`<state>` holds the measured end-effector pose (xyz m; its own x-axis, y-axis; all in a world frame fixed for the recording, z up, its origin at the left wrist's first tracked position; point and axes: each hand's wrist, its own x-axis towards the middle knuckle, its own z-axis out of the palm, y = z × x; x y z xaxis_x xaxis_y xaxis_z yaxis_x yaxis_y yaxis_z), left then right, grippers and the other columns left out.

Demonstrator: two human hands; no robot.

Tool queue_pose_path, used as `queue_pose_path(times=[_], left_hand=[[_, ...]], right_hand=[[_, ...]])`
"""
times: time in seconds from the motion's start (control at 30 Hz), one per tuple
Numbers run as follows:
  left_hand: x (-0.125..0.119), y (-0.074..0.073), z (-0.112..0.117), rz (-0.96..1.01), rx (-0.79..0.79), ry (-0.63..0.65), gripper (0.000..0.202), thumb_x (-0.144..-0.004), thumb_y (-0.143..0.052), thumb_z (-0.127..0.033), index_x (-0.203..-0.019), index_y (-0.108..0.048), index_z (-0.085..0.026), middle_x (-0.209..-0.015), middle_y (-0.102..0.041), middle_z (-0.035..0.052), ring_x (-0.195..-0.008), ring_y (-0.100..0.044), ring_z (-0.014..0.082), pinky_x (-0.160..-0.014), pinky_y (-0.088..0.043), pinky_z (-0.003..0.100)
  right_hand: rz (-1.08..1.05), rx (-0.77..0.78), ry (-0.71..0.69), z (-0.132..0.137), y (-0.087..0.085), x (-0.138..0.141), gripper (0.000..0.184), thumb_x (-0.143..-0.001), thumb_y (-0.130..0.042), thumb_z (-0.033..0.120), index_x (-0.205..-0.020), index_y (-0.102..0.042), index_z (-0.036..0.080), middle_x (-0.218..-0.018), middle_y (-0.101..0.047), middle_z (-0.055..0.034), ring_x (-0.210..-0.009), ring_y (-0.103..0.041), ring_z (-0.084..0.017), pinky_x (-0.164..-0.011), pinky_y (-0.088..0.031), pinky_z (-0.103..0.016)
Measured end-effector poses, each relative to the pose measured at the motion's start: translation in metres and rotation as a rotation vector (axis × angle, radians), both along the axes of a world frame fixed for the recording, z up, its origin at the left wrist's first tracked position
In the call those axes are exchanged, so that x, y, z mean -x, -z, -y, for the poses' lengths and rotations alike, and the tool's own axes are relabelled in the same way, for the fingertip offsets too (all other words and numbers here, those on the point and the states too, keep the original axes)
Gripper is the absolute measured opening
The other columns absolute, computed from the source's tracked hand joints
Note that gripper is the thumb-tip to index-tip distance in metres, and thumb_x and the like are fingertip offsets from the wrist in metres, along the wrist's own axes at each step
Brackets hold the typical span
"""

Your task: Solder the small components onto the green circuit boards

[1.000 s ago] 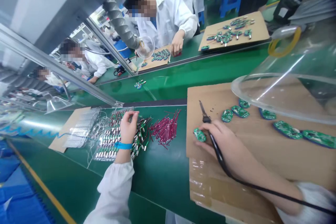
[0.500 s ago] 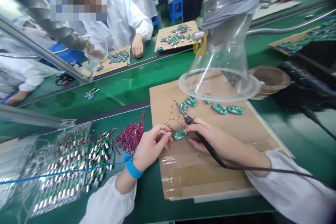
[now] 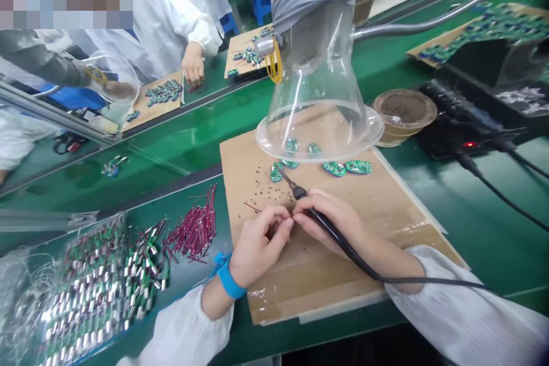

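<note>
My right hand (image 3: 334,218) is closed around the black handle of a soldering iron (image 3: 326,225). The iron's metal tip points up and left, close to a small green circuit board (image 3: 277,171) on the cardboard (image 3: 343,280). My left hand (image 3: 259,243), with a blue wrist strap (image 3: 230,282), is closed in a pinch. A thin red wire (image 3: 252,206) sticks out past its fingers to the upper left. Both hands' fingertips meet or nearly meet, and what lies between them is hidden. More green circuit boards (image 3: 358,167) lie farther back on the cardboard.
A clear fume hood (image 3: 319,91) hangs over the cardboard's back. Left lie a pile of red wires (image 3: 197,229) and rows of silver-ended parts (image 3: 86,303). A round pot (image 3: 403,111) and black device (image 3: 467,137) stand right. Across the divider a co-worker's hand (image 3: 193,66) rests.
The camera view has shifted to the right. My hands have come together at the fingertips, and the green circuit board seen between them earlier is now out of sight.
</note>
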<state>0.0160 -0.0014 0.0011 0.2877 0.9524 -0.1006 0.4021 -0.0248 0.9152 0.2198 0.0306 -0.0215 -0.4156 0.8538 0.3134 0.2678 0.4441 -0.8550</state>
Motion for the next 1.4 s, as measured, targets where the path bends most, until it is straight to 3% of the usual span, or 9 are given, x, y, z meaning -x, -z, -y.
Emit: queue_pose_path(times=[0.23, 0.33, 0.57, 0.77, 0.87, 1.03, 1.17, 1.3, 1.4], left_hand=[[-0.002, 0.004, 0.005, 0.053, -0.059, -0.005, 0.008, -0.104, -0.055, -0.027, -0.102, -0.060, -0.022, -0.076, -0.068, -0.0034, -0.059, -0.061, 0.0079, -0.060, -0.048, 0.020], [-0.002, 0.005, 0.007, 0.066, -0.142, -0.030, 0.007, -0.104, -0.054, -0.022, -0.102, -0.061, -0.022, -0.084, -0.072, -0.0016, -0.070, -0.069, 0.0097, -0.068, -0.053, 0.020], [0.000, 0.002, 0.008, -0.075, -0.276, -0.009, 0.005, -0.100, -0.058, -0.018, -0.099, -0.060, -0.022, -0.080, -0.067, -0.0021, -0.069, -0.063, 0.0103, -0.065, -0.047, 0.020], [0.004, 0.004, 0.011, -0.080, -0.142, -0.095, 0.009, -0.102, -0.054, -0.027, -0.096, -0.058, -0.021, -0.071, -0.057, -0.0030, -0.058, -0.051, 0.0102, -0.054, -0.038, 0.022], [0.010, 0.007, 0.010, -0.122, -0.137, -0.154, 0.011, -0.103, -0.054, -0.028, -0.096, -0.057, -0.020, -0.071, -0.056, -0.0029, -0.059, -0.050, 0.0108, -0.055, -0.038, 0.022], [0.019, 0.009, 0.005, -0.214, -0.207, -0.169, 0.008, -0.103, -0.054, -0.024, -0.097, -0.058, -0.020, -0.086, -0.064, 0.0015, -0.077, -0.061, 0.0143, -0.071, -0.046, 0.025], [0.017, 0.008, 0.000, -0.272, -0.280, -0.133, 0.008, -0.101, -0.053, -0.019, -0.095, -0.058, -0.020, -0.115, -0.063, 0.0074, -0.100, -0.062, 0.0181, -0.082, -0.047, 0.028], [0.015, 0.007, -0.001, -0.306, -0.234, -0.110, 0.009, -0.101, -0.052, -0.018, -0.093, -0.055, -0.021, -0.117, -0.064, 0.0068, -0.099, -0.062, 0.0175, -0.082, -0.047, 0.028], [0.015, 0.007, -0.001, -0.326, -0.209, -0.104, 0.009, -0.101, -0.053, -0.019, -0.093, -0.055, -0.021, -0.115, -0.065, 0.0051, -0.096, -0.063, 0.0164, -0.079, -0.046, 0.027]], right_hand=[[-0.102, 0.166, -0.031, 0.002, -0.008, -0.005, 0.009, -0.100, -0.062, 0.027, -0.092, -0.066, 0.024, -0.084, -0.063, 0.0024, -0.075, -0.059, -0.011, -0.074, -0.045, -0.024], [-0.134, 0.178, -0.057, 0.002, -0.007, -0.005, 0.009, -0.100, -0.063, 0.027, -0.092, -0.066, 0.025, -0.084, -0.065, 0.0032, -0.076, -0.059, -0.011, -0.074, -0.044, -0.023], [-0.114, 0.091, -0.062, 0.002, -0.005, -0.004, 0.005, -0.099, -0.063, 0.024, -0.095, -0.066, 0.024, -0.084, -0.061, 0.0027, -0.075, -0.057, -0.010, -0.073, -0.044, -0.022], [-0.056, 0.017, -0.071, 0.002, -0.001, -0.006, 0.001, -0.098, -0.065, 0.023, -0.099, -0.065, 0.024, -0.084, -0.061, 0.0015, -0.074, -0.059, -0.011, -0.071, -0.047, -0.023], [-0.003, -0.035, -0.029, -0.001, 0.000, -0.017, 0.010, -0.097, -0.065, 0.020, -0.105, -0.066, 0.027, -0.089, -0.066, 0.0002, -0.077, -0.065, -0.013, -0.073, -0.050, -0.026], [-0.184, 0.206, 0.051, -0.007, -0.002, -0.036, 0.032, -0.100, -0.058, 0.019, -0.127, -0.047, 0.030, -0.086, -0.073, 0.0011, -0.071, -0.071, -0.015, -0.071, -0.058, -0.030], [-0.229, 0.284, 0.104, -0.006, -0.004, -0.041, 0.015, -0.099, -0.063, 0.026, -0.112, -0.056, 0.027, -0.079, -0.072, 0.0013, -0.067, -0.070, -0.015, -0.066, -0.056, -0.029], [-0.124, 0.288, 0.212, -0.007, -0.006, -0.040, 0.011, -0.097, -0.065, 0.034, -0.092, -0.062, 0.025, -0.065, -0.062, 0.0020, -0.057, -0.059, -0.014, -0.054, -0.047, -0.028], [-0.092, 0.285, 0.170, -0.010, -0.006, -0.039, 0.013, -0.096, -0.066, 0.035, -0.090, -0.060, 0.025, -0.068, -0.062, 0.0006, -0.058, -0.058, -0.015, -0.053, -0.045, -0.029]])
